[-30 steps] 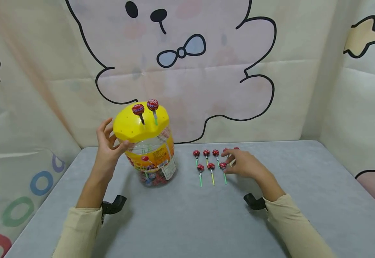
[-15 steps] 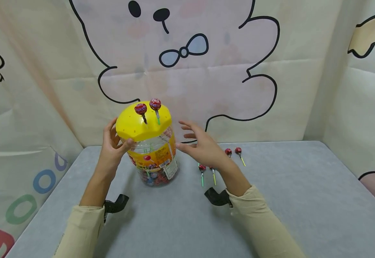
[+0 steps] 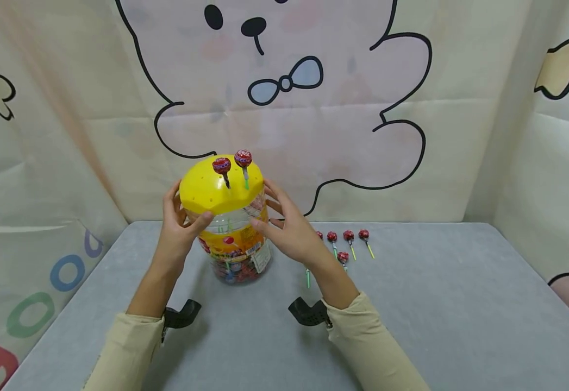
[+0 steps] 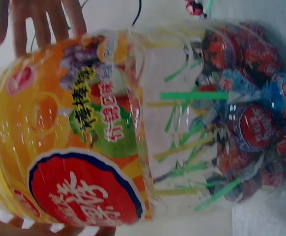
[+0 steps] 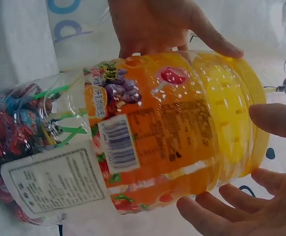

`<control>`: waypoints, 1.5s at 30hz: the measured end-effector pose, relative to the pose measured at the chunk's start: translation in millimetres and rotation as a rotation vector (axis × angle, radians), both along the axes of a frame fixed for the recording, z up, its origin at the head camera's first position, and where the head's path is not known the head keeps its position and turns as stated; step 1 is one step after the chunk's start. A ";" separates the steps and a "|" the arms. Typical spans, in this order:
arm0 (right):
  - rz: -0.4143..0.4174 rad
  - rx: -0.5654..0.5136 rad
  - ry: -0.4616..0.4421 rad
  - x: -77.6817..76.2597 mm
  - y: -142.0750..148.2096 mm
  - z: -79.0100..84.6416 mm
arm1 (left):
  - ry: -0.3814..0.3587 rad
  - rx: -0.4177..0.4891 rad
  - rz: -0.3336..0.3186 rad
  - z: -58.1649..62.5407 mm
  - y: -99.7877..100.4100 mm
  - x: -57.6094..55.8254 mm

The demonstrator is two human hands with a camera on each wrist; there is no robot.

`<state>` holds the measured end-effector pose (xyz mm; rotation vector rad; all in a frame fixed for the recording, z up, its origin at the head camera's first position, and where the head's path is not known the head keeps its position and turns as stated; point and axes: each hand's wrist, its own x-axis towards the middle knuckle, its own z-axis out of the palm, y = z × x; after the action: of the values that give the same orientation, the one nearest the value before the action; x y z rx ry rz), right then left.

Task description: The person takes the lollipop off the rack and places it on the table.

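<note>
A clear candy jar [image 3: 235, 247] with an orange label and a yellow lid [image 3: 216, 187] stands on the table, lollipops visible inside its lower part. Two red-wrapped lollipops [image 3: 222, 165] stick up from the lid by their sticks. My left hand [image 3: 179, 233] grips the jar's left side at the lid, thumb on the front of the rim. Over on the right side, my right hand [image 3: 291, 231] has its fingers extended along the jar and its thumb across the front below the lid. In the right wrist view, fingers [image 5: 226, 206] and thumb lie right at the jar and lid.
Several red lollipops [image 3: 348, 235] lie in rows on the grey table [image 3: 436, 309] right of the jar, some hidden behind my right hand and forearm. A printed cloth backdrop [image 3: 343, 136] rises behind the table. Each wrist wears a black camera mount [image 3: 182, 314].
My right hand has left the loose lollipops and moved left to the jar's right side. My left hand stays on the jar. The two lollipops in the lid are unchanged.
</note>
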<state>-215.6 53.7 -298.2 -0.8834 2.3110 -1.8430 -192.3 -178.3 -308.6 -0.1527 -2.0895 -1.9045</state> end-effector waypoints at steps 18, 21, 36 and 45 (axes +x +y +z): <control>-0.057 0.067 0.012 2.3 5.9 -0.1 | 0.043 -0.038 -0.056 -2.1 -7.3 2.4; -0.026 0.078 -0.002 2.4 7.2 0.3 | 0.031 -0.052 -0.072 -2.7 -6.9 1.6; 0.017 0.019 -0.024 -7.3 1.3 -12.0 | 0.000 -0.085 0.054 -3.2 5.4 -0.8; 0.079 0.026 -0.024 -6.5 9.6 -9.5 | 0.018 -0.044 -0.012 -4.9 10.2 -0.7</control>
<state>-222.0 63.2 -307.6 -0.9292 2.2465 -1.7789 -193.0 -168.1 -313.5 -0.1926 -2.1245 -1.8575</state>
